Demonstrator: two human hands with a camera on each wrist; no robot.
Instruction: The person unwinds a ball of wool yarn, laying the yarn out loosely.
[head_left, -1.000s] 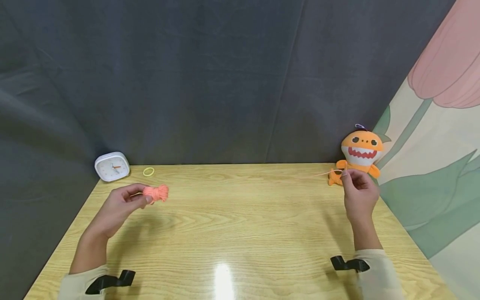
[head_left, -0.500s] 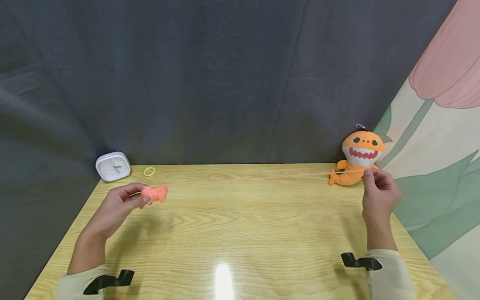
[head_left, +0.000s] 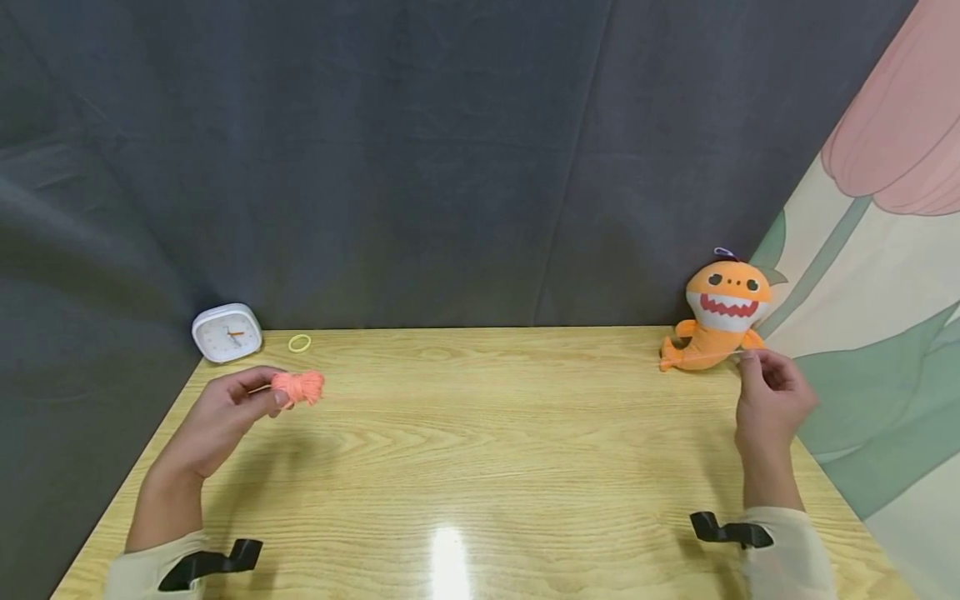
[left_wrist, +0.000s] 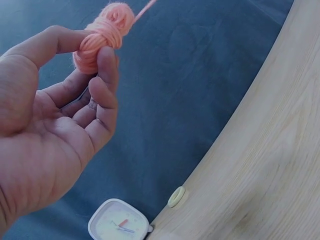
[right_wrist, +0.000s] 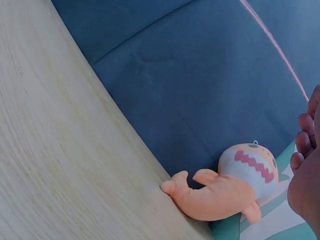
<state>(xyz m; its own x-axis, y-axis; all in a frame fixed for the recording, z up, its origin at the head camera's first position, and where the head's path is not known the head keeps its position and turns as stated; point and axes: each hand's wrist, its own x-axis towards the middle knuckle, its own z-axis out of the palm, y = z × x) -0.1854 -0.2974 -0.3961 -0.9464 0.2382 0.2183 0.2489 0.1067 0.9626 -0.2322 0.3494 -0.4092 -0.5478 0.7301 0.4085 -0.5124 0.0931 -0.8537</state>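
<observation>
My left hand (head_left: 225, 421) pinches a small bundle of coral yarn (head_left: 298, 387) between thumb and fingers, above the left part of the table. In the left wrist view the yarn bundle (left_wrist: 102, 37) is wound tightly about its middle, and a loose strand (left_wrist: 145, 11) runs off its upper end. At the far right, my right hand (head_left: 772, 404) pinches the strand in front of an orange shark plush. The right wrist view shows the strand (right_wrist: 275, 45) stretched straight to the fingers of my right hand (right_wrist: 305, 160), which is partly cut off by the frame. Across the table's middle the strand is too faint to follow.
A white clock (head_left: 227, 332) stands at the table's back left corner, with a yellow ring (head_left: 299, 343) beside it. The orange shark plush (head_left: 720, 321) sits at the back right. A dark curtain (head_left: 420, 167) borders the wooden table (head_left: 495, 417) behind.
My right hand has moved to the right, past the plush's tail and body, drawing the strand out straight. My left hand has shifted slightly left with the yarn bundle.
</observation>
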